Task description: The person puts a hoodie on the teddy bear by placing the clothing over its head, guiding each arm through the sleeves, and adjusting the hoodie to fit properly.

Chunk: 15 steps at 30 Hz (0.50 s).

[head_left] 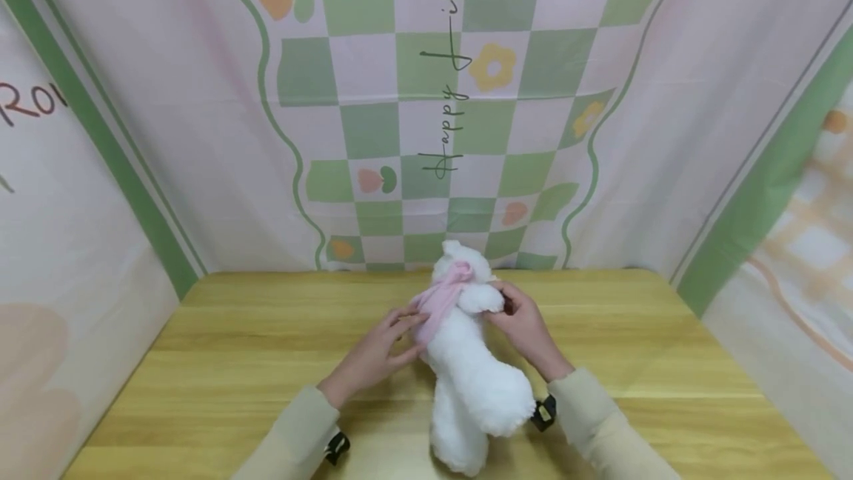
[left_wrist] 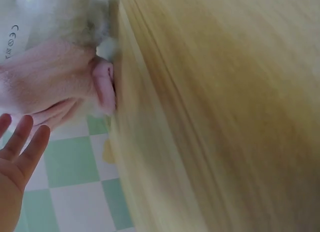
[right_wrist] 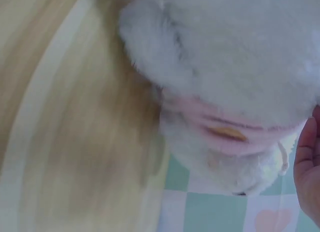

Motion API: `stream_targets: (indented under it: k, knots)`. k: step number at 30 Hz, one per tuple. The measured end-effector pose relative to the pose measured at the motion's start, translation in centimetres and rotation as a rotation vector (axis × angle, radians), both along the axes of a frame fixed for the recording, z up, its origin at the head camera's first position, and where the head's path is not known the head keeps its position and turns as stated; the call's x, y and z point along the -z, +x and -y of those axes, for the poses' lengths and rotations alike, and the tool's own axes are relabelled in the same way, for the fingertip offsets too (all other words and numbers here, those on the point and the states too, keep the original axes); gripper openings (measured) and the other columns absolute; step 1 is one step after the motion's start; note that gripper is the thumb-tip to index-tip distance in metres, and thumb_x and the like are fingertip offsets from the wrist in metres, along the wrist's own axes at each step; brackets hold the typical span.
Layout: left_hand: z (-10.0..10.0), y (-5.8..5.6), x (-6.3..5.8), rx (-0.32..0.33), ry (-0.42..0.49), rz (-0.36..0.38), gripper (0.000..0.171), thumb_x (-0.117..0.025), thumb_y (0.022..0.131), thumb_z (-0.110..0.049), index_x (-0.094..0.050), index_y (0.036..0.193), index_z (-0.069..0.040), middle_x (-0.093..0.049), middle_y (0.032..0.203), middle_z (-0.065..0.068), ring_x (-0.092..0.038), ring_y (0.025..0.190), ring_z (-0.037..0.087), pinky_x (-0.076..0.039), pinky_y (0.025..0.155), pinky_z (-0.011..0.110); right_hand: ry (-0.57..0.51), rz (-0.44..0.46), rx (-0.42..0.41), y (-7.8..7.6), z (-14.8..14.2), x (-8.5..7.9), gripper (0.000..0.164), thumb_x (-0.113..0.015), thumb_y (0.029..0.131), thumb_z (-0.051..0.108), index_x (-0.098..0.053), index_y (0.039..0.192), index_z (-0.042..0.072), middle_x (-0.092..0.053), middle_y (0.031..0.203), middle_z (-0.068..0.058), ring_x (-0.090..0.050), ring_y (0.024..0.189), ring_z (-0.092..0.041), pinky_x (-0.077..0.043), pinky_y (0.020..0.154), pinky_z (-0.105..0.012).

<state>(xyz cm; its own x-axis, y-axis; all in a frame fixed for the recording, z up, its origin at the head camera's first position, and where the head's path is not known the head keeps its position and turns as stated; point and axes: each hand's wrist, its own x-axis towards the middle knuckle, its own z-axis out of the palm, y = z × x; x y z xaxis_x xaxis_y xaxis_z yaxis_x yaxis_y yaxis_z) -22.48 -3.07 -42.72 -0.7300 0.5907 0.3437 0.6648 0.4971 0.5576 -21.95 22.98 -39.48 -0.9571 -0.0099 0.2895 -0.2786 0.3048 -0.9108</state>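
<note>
White plush toy lies on the wooden table, between your hands; head toward the checked curtain, legs toward you. Pink scarf sits at the neck, its loose part toward your left side.

Your left hand: fingers straight and spread, tips at the scarf; no grip seen. Your right hand: finger and thumb bent at the end of the toy's arm; cannot tell whether they pinch it, as the far side is hidden.

Handling, as judged: the step in hand looks like arranging the scarf and arm. Steady the body with light pressure on the right, then smooth the scarf with flat left fingers rather than tugging; a pull could twist the neck or drag the soft body along. Lift the arm clear first if the cloth runs under it. Mind that the plush will squash and spring back.

Writing: curtain reads "Happy Life", running up its height. Left cloth carries large letters, "Ro" plus a cut-off stroke. White label by the toy shows a CE mark; the signs after it are too small to make out. No brand name legible.
</note>
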Motion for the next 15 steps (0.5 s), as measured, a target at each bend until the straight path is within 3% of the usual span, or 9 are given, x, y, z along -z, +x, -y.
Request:
stream_targets:
  k: [7,11,15]
  knots:
    - [0.2,0.0,0.1,0.011,-0.002,0.096,0.042,-0.053,0.097,-0.027,-0.051,0.137,-0.013,-0.054,0.138,0.008,-0.057,0.120,0.024,-0.048,0.103,0.043,0.029,0.016,-0.022,-0.2,0.8,-0.4,0.033,-0.063,0.084,-0.005,-0.060,0.116,-0.008,-0.059,0.114,-0.019,-0.054,0.093,0.006,-0.047,0.082,-0.013]
    - [0.4,0.1,-0.1,-0.011,0.007,0.148,0.041,-0.050,0.098,-0.031,-0.052,0.135,-0.014,-0.053,0.139,0.008,-0.054,0.125,0.027,-0.046,0.105,0.046,0.042,0.053,-0.018,-0.2,1.1,-0.3,0.035,-0.063,0.084,-0.005,-0.059,0.119,-0.008,-0.058,0.117,-0.022,-0.052,0.092,0.007,-0.047,0.083,-0.014]
    - [0.4,0.0,-0.2,-0.033,0.061,0.207,0.042,-0.049,0.099,-0.035,-0.052,0.134,-0.012,-0.056,0.134,0.008,-0.057,0.119,0.025,-0.050,0.100,0.043,0.088,0.051,-0.033,-0.4,1.3,0.1,0.039,-0.065,0.084,-0.003,-0.058,0.122,-0.006,-0.056,0.118,-0.020,-0.050,0.095,0.005,-0.047,0.089,-0.023]
